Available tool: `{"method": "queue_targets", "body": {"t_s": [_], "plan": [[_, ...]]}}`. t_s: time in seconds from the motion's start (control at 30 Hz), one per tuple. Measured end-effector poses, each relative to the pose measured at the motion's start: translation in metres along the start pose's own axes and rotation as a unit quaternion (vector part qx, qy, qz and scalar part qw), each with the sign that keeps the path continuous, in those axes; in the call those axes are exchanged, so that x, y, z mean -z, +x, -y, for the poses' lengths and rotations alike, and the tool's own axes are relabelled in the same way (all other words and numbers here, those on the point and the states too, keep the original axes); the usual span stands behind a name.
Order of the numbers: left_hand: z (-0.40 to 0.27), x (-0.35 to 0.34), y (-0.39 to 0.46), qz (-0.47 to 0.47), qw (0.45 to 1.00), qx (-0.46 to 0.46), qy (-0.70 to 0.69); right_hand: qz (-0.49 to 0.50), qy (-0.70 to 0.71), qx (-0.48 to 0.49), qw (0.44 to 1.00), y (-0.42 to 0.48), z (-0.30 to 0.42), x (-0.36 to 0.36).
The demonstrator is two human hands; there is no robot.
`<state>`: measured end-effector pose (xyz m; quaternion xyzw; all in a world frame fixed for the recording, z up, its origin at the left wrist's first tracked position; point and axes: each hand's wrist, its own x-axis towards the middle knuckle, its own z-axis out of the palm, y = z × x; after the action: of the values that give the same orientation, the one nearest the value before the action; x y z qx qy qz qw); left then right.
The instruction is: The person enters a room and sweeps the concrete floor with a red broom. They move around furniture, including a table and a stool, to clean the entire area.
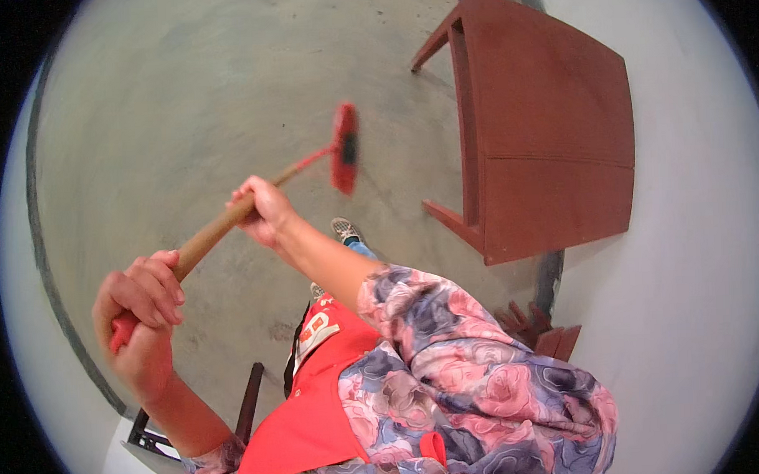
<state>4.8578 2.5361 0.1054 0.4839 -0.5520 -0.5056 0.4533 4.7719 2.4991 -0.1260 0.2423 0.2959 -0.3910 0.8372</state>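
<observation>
Both of my hands grip a long broom handle point(209, 244) that slants across the view. My left hand point(141, 314) wraps its upper end, where a red cap point(123, 330) pokes out of the fist. Farther down the shaft, my right hand point(264, 211) closes around it. At the far end is the red broom head point(346, 149), dark at its middle and blurred. It is over the grey floor point(224, 111); whether it touches the floor I cannot tell.
A reddish-brown wooden table point(551, 118) stands to the right by the white wall point(675, 277). Brown wooden pieces point(549, 341) lie near that wall's base. At lower left is dark-legged furniture point(250, 398). My shoe point(346, 229) is below the broom head.
</observation>
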Motion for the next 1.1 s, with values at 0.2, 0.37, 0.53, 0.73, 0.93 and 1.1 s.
{"method": "queue_targets", "body": {"t_s": [0.2,0.37,0.53,0.73,0.93,1.1], "plan": [[0.000,-0.032,-0.021,0.060,0.970,-0.056,0.227,0.111,-0.042,-0.070,0.990,0.033,-0.013,-0.044],[-0.046,-0.017,-0.082,0.031,0.983,-0.026,0.177,0.129,-0.147,-0.102,0.975,-0.030,-0.045,-0.039],[-0.044,0.019,-0.128,0.033,0.996,-0.052,0.071,-0.027,-0.196,-0.139,0.970,-0.074,-0.068,-0.016],[-0.011,0.009,-0.166,0.011,0.988,-0.146,0.055,0.022,-0.181,-0.339,0.923,-0.070,-0.064,0.003],[0.109,0.013,-0.233,-0.266,0.948,-0.031,0.172,-0.127,-0.247,-0.434,0.857,-0.140,-0.114,0.001],[0.153,0.002,-0.293,-0.257,0.960,-0.045,0.101,-0.160,-0.541,-0.470,0.679,-0.185,-0.195,0.002]]}}
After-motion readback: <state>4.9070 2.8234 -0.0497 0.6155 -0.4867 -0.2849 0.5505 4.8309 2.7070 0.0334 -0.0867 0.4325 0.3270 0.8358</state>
